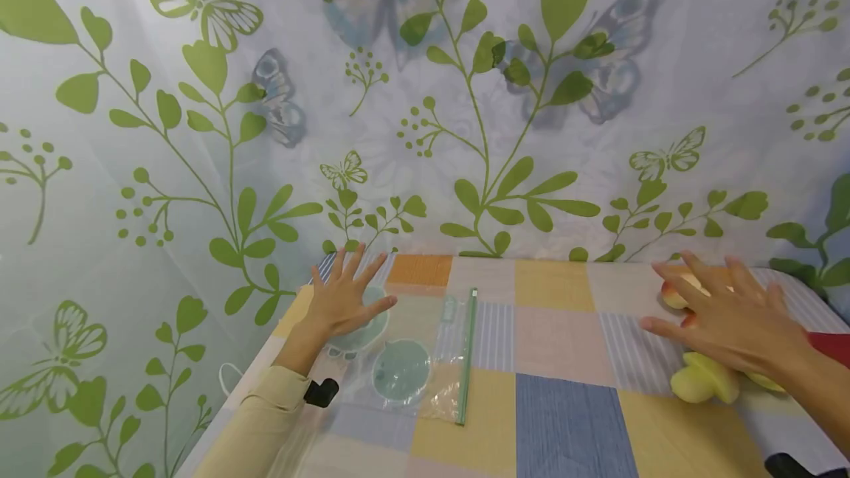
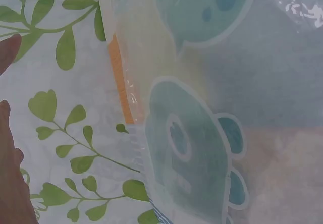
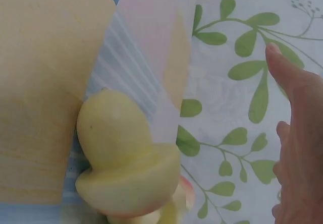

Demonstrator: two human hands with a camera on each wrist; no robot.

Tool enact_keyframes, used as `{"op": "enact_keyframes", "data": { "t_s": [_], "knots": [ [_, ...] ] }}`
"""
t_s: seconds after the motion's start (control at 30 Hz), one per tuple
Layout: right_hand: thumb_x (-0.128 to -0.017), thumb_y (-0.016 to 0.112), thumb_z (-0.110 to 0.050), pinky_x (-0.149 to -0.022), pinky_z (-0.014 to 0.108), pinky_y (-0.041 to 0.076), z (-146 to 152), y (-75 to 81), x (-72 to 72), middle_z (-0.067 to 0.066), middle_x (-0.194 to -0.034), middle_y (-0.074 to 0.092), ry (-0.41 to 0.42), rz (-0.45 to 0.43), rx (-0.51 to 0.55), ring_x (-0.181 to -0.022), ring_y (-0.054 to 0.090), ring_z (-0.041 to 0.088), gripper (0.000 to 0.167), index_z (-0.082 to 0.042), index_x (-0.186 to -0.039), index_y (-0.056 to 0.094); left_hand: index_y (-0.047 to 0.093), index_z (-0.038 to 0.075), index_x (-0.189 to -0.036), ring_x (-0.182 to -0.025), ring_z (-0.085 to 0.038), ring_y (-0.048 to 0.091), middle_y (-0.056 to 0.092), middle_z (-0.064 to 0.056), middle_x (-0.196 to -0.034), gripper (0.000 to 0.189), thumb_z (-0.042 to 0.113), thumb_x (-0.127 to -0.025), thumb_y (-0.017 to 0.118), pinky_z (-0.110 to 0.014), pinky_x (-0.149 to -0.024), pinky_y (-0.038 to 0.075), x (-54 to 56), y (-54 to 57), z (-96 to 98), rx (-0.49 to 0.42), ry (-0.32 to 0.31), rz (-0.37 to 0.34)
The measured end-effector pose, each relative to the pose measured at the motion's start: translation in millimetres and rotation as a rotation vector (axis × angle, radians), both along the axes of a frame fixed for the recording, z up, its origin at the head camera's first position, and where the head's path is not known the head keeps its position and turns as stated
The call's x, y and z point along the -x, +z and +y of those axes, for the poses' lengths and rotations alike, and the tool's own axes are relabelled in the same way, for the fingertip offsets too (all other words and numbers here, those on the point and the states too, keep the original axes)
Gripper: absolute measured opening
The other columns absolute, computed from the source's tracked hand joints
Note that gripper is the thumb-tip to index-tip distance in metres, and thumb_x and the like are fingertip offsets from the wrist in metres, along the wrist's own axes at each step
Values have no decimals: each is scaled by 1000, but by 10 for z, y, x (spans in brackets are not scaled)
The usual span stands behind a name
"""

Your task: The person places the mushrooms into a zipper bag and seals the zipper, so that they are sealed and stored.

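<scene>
While the left hand [image 1: 343,302] was spread over the upper left of a clear zip bag [image 1: 401,372], its grip was wide and held nothing; whether it touched the plastic could not be told. That bag lay flat toward the left of the patchwork-covered counter [image 1: 558,341], its green sealing strip [image 1: 468,356] along the right edge. Over on the right, the right hand [image 1: 733,319] had its fingers apart too, its grip wide and holding nothing, above pale yellow fruit-like pieces [image 1: 705,378]. A red-tinged piece [image 1: 672,295] was partly hidden behind those fingers. Behind the counter hung a leaf-printed curtain [image 1: 485,131].
</scene>
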State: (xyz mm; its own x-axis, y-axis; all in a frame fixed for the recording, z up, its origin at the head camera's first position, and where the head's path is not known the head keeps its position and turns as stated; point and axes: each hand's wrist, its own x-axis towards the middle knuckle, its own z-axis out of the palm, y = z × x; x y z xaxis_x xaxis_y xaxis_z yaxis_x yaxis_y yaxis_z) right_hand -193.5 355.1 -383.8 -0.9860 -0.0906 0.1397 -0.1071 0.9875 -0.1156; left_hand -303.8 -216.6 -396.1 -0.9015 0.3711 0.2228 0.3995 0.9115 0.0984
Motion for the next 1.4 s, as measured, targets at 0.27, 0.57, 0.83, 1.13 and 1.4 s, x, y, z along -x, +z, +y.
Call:
{"op": "enact_keyframes", "data": {
  "t_s": [0.27, 0.57, 0.83, 1.13, 1.4],
  "knots": [
    [-90, 59, -76, -93, 93, -1, -205, 17, 53, 21, -171, 3, 107, -2, 33, -143, -14, 65, 103, -28, -168, 13, 26, 32, -166, -154, -44, -1, 8, -9, -172, 88, 74, -93, 54, -88, -104, -1, -107, 17, 70, 3, -73, 42],
    [-90, 64, -70, -100, 88, 12, -589, -67, 115, 24, -167, 19, 223, 39, 70, -143, 9, 68, 97, -28, -167, 22, 32, 25, -164, -154, -46, 11, 18, -11, -171, 89, 69, -92, 59, -87, -105, 11, -310, -120, 146, -57, -215, 36],
    [-90, 69, -63, -100, 86, 23, -974, -227, 150, 18, -167, 25, 333, 61, 190, -146, 18, 60, 91, -27, -164, 32, 31, 20, -164, -150, -49, 20, 24, -16, -168, 91, 59, -91, 69, -82, -107, 22, -431, -353, 177, -190, -359, -145],
    [-90, 70, -63, -108, 79, 24, -1241, -348, 201, 18, -163, 34, 417, 99, 256, -147, 20, 56, 86, -23, -161, 40, 30, 9, -163, -147, -46, 30, 29, -25, -163, 98, 59, -90, 72, -70, -111, 33, -483, -608, 157, -253, -314, -329],
    [-91, 69, -63, -109, 77, 25, -1363, -410, 218, 19, -162, 36, 459, 122, 253, -145, 23, 58, 85, -22, -160, 41, 34, 6, -161, -144, -45, 34, 37, -26, -157, 100, 57, -87, 75, -76, -109, 29, -498, -688, 199, -231, -266, -413]
  ]
}}
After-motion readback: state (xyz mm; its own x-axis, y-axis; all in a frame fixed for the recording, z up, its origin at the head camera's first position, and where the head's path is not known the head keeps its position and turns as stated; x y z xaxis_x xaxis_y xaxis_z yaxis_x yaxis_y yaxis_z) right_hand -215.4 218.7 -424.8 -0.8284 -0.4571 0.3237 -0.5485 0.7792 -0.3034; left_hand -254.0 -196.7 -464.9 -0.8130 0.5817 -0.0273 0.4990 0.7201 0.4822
